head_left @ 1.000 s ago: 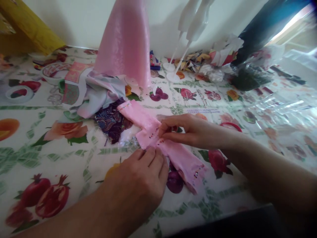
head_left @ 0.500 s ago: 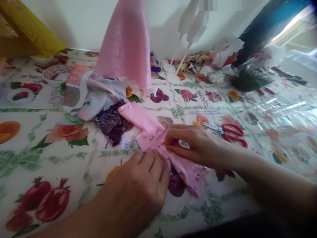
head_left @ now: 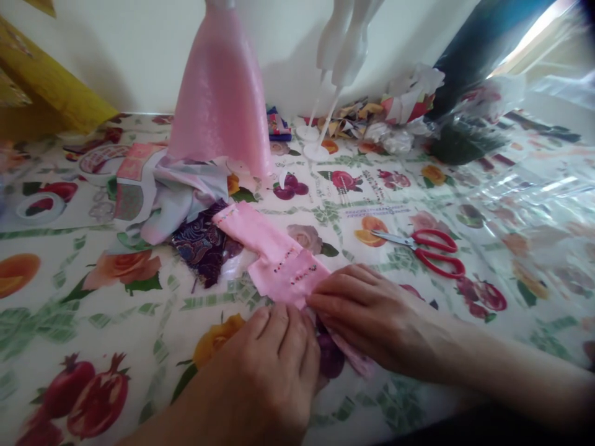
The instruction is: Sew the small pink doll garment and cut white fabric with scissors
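Note:
A small pink garment (head_left: 274, 248) with rows of tiny dark beads lies slantwise on the table; it looks doll-sized. My left hand (head_left: 283, 359) is closed on its near edge, fingers curled and fingertips mostly hidden. On the right part of the garment, my right hand (head_left: 367, 303) grips it with fingers pressed together, covering much of that end. The garment's far end rests on a dark paisley cloth scrap (head_left: 199, 244). Red-handled scissors (head_left: 432, 251) lie to the right of my right hand, blades slightly apart.
A pink satin skirt (head_left: 218, 99) stands at the back near white doll stands (head_left: 341, 68). Rolls of tape (head_left: 41, 209) and pastel cloth (head_left: 186, 192) lie at left. Plastic bags (head_left: 469, 136) and fabric scraps sit back right. A fruit-and-flower tablecloth (head_left: 176, 334) covers the table.
My right hand has moved down toward me along the garment, uncovering a beaded row in its middle. My left hand keeps its hold. The view has shifted slightly.

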`<act>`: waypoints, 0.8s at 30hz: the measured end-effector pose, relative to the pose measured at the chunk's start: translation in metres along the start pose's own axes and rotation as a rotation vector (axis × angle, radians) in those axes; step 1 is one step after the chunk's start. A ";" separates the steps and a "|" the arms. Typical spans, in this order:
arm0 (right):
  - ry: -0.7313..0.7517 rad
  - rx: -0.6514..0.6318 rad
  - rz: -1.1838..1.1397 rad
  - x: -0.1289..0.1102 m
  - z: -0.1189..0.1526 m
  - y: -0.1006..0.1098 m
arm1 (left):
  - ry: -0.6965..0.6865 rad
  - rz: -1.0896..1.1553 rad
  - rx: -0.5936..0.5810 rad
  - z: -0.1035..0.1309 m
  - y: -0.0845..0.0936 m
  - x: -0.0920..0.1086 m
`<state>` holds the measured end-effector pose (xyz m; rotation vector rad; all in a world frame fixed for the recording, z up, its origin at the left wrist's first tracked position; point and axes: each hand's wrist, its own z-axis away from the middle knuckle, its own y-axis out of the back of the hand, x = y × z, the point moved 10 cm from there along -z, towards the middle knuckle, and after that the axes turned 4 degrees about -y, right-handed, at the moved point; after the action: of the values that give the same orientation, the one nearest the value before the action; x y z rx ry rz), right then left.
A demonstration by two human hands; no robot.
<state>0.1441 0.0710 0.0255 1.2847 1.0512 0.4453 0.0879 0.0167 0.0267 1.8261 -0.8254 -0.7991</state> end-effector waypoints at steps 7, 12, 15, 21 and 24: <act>0.042 0.045 0.023 0.000 0.005 0.010 | -0.006 0.013 -0.028 -0.006 0.005 -0.002; 0.019 0.035 0.081 0.002 -0.002 0.007 | 0.055 0.063 0.014 -0.004 0.003 -0.007; 0.028 -0.014 0.127 0.002 -0.008 0.000 | 0.068 0.061 0.001 -0.002 -0.001 -0.007; -0.027 -0.080 0.171 0.009 -0.017 -0.011 | 0.075 0.020 0.054 0.002 -0.003 -0.008; -0.042 -0.072 0.169 0.010 -0.020 -0.009 | 0.098 0.013 0.132 0.005 -0.004 -0.009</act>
<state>0.1305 0.0876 0.0147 1.3183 0.8875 0.5772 0.0794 0.0225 0.0230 1.9578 -0.8423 -0.6540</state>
